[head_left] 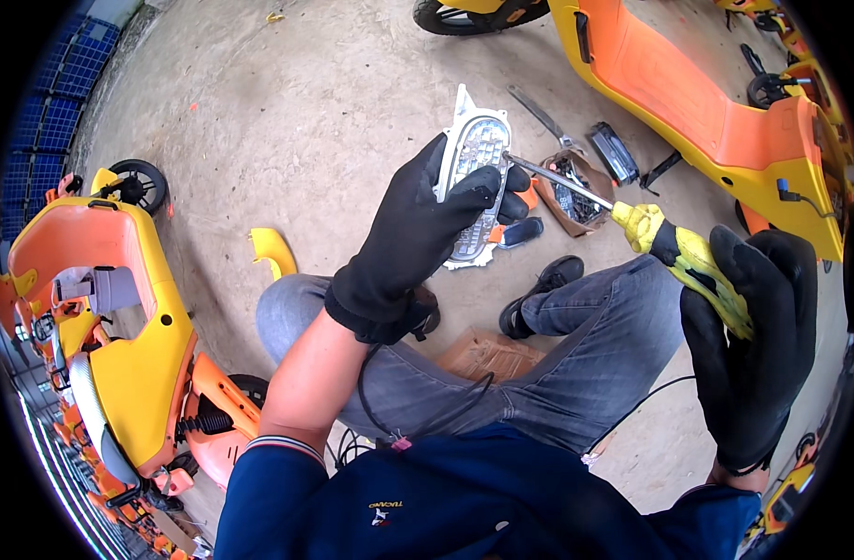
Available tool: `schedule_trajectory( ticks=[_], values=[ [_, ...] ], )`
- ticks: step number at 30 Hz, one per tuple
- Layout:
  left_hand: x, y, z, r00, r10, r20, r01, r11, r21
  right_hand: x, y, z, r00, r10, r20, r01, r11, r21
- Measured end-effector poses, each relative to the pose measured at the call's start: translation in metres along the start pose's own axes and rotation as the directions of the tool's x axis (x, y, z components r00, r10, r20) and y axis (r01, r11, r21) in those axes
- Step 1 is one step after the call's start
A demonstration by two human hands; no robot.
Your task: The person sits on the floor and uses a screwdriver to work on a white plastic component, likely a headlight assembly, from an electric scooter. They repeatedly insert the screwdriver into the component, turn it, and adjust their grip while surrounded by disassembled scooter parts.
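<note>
An oblong light unit (469, 149) with a white housing and clear gridded lens is held upright in my black-gloved left hand (418, 215), its fingers wrapped round it. My gloved right hand (754, 327) grips a screwdriver (651, 231) by its bulky yellow handle with a black band; the long shaft points up-left, its tip at the right edge of the lens. Beyond the unit lie a paper container (586, 210) of small parts, a dark case (614, 154) and a wrench (544, 117).
Yellow-orange scooters (133, 373) stand at left and upper right (660, 84). A loose yellow panel (273, 252) lies on the concrete floor (250, 131). Cardboard (483, 350) is under my bent jeans-clad legs (595, 345), with black cables (371, 411) across them. Blue stacked crates (49, 103) line the far left.
</note>
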State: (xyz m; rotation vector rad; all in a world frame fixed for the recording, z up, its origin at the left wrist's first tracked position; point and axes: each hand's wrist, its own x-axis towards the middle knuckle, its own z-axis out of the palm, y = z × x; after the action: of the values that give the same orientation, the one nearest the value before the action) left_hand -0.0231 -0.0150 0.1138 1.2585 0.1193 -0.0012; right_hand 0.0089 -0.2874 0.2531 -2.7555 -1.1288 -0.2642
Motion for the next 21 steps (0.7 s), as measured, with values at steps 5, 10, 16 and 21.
schedule_trajectory(
  ticks=[5, 10, 16, 21],
  values=[
    [0.0015, -0.001, 0.0004, 0.999, 0.037, -0.016, -0.035, 0.997, 0.075, -0.001, -0.0012, -0.0043, 1.0, -0.003, 0.026, 0.004, 0.999, -0.038],
    [0.0012, 0.0013, 0.0, 0.999, -0.051, 0.019, 0.052, 0.997, -0.062, -0.0022, 0.0006, -0.0042, 0.999, 0.005, 0.034, -0.005, 1.0, -0.021],
    [0.0013, -0.0021, 0.0004, 0.996, -0.082, 0.04, 0.088, 0.977, -0.193, -0.0016, 0.0011, -0.0055, 0.999, 0.015, 0.043, -0.014, 1.0, -0.014],
    [0.0011, -0.0017, 0.0005, 0.998, -0.046, 0.032, 0.049, 0.992, -0.116, -0.0013, 0.0004, -0.0038, 1.0, 0.013, 0.029, -0.012, 1.0, -0.01]
  ],
)
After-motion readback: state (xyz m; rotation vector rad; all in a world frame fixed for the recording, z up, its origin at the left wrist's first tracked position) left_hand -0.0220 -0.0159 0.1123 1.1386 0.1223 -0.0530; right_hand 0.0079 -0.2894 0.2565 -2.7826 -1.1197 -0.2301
